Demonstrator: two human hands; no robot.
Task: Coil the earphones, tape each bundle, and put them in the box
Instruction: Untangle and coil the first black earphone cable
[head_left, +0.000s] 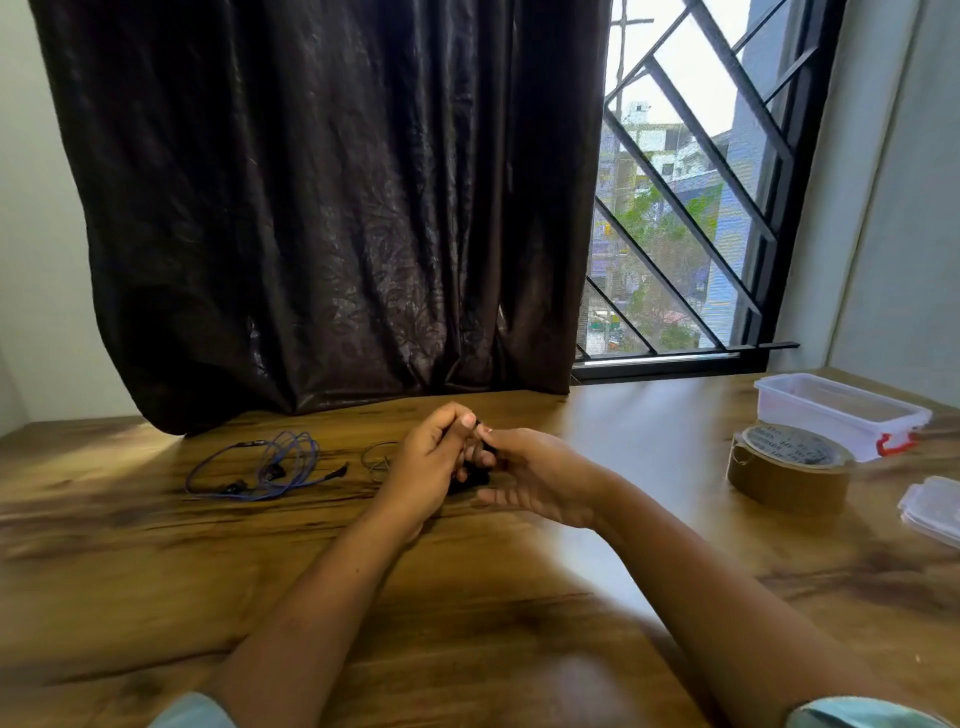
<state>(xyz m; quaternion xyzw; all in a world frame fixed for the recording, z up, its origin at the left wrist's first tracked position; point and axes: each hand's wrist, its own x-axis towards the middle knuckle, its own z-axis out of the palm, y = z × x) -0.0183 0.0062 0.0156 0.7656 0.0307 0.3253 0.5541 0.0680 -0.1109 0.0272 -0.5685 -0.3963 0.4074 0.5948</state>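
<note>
Over the middle of the wooden table (467, 597), my left hand (426, 467) curls round a small black earphone bundle (475, 474), mostly hidden between my hands. My right hand (535, 478) meets it from the right, thumb and forefinger pinching the bundle's top while the other fingers spread loosely. A thin cable loop (375, 457) trails out left of my left hand. A blue earphone (265, 467) lies loosely tangled on the table further left. The clear plastic box (836, 410) with a red latch stands open at the far right.
A roll of brown packing tape (787, 462) lies flat in front of the box. A clear lid (935, 509) rests at the right edge. A dark curtain (332, 208) hangs down to the table's back edge, beside a barred window (685, 208).
</note>
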